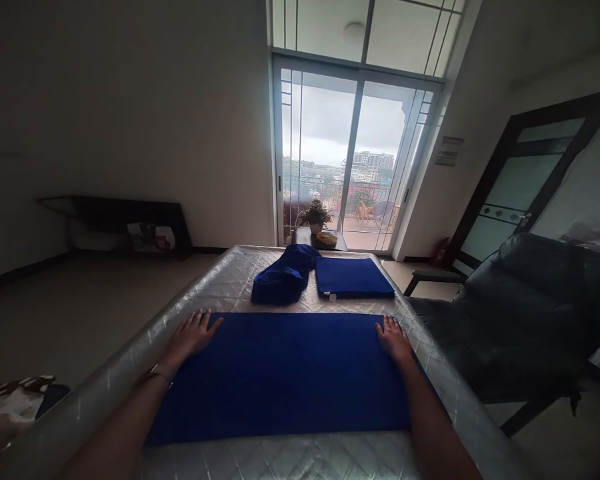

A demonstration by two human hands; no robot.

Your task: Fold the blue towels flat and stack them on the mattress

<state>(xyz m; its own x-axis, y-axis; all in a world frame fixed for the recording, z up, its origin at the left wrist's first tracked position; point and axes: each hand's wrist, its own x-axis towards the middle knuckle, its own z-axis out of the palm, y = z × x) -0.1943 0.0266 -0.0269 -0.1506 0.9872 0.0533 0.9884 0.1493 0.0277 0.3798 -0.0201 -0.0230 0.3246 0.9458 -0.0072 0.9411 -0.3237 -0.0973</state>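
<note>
Head view: blue cloth (295, 380) lies flat on the mattress (280, 460), 6 o'clock. Left hand (193, 333) and right hand (395, 339) rest, fingers extended, at its 10 and 2 o'clock corners. Bare mattress separates its far edge from bundled cloth (283, 277), at its 12 o'clock.

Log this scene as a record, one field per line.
Spread cloth: blue, flat on quilted mattress
Left hand: open, palm down at its far left corner
Right hand: open, palm down at its far right corner
Beyond: crumpled blue cloth on the left, folded blue cloth on the right
Right side: dark chair
Background: potted plant before sliding glass door
</note>
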